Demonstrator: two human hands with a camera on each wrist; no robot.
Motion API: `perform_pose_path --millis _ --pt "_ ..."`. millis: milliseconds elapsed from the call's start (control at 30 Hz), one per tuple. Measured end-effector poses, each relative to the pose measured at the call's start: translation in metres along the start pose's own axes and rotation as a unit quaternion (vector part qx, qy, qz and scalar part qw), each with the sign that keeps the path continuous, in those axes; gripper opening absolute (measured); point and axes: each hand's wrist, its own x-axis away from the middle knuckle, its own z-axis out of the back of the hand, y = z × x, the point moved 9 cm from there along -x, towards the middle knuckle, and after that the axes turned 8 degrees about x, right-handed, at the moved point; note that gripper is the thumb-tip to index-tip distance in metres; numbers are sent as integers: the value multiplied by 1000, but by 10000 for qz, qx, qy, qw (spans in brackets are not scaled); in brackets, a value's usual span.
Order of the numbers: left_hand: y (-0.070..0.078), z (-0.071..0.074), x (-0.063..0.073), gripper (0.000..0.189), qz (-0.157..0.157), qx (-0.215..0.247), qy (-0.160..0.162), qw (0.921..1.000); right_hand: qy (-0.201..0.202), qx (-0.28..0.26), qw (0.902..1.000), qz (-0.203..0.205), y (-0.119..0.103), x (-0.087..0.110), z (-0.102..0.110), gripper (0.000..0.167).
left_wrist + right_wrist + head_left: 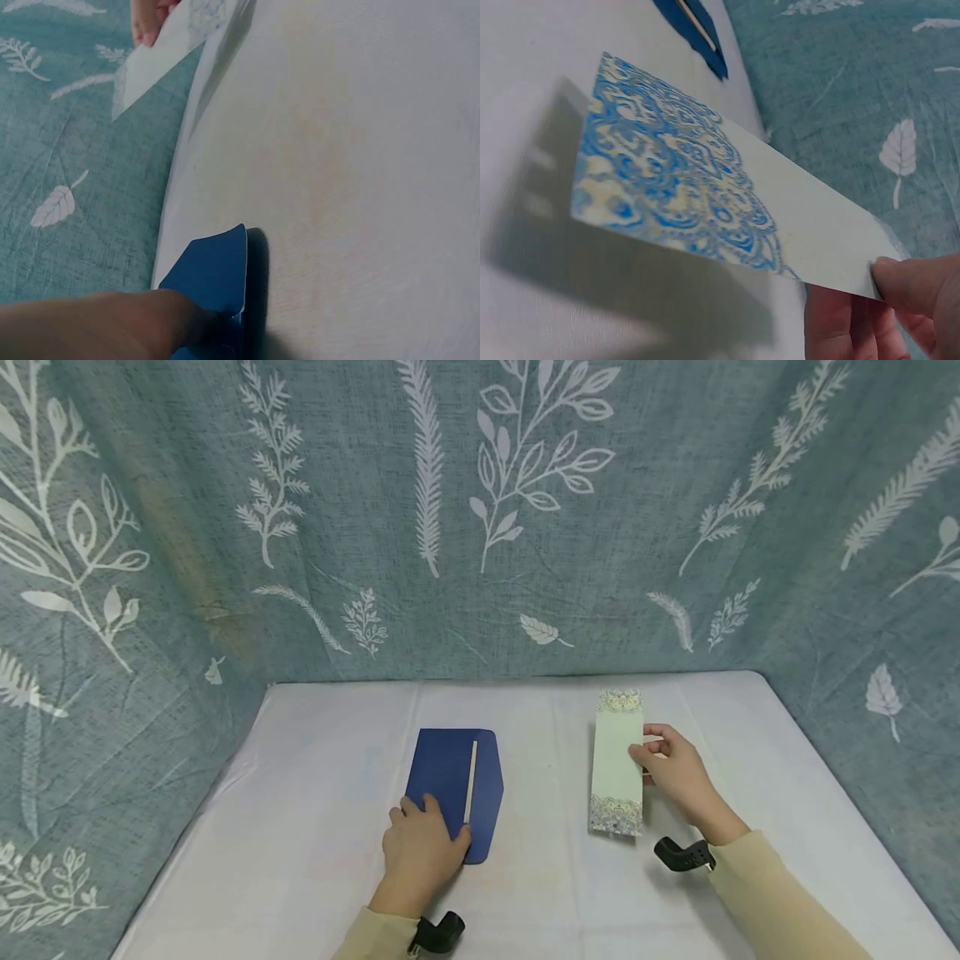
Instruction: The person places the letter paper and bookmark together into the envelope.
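Note:
A dark blue envelope lies at the middle of the table, its angled flap to the right. Along the flap fold runs a thin pale strip. My left hand holds the envelope's lower end, thumb toward the right and fingers toward the left edge. In the left wrist view the envelope's edge stands slightly off the cloth, casting a shadow. Further right, my right hand pinches a long pale green card by its right edge, above the table. Lace-like patterning in blue and cream covers the card's near end.
White cloth covers the table. A teal curtain with white leaf prints hangs behind and at both sides. Black wrist devices sit at the left wrist and the right wrist.

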Motion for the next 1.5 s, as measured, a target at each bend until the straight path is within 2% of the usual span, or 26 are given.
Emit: perform_pose_path --millis 300,633,933,1133,1333,1500 --pt "0 -3 -1 81 -88 -75 -22 9999 229 -316 9992 32 -14 -3 -13 45" --pt "-1 -4 0 82 -258 -72 54 9996 205 -580 9981 51 -24 -7 -36 39" --pt "-3 -3 0 83 -262 -120 83 9996 201 -1015 9946 110 -36 -11 -61 33" --pt "-5 -7 -1 84 -180 -225 -45 9996 250 -1423 9895 25 -41 -15 -82 35" --pt "-5 -10 -1 86 -170 -303 -133 9993 266 -1576 9871 -30 -45 -18 -104 33" --pt "-6 -9 -1 85 -156 -289 -48 9994 309 -1660 9856 -70 -48 -19 -119 29"
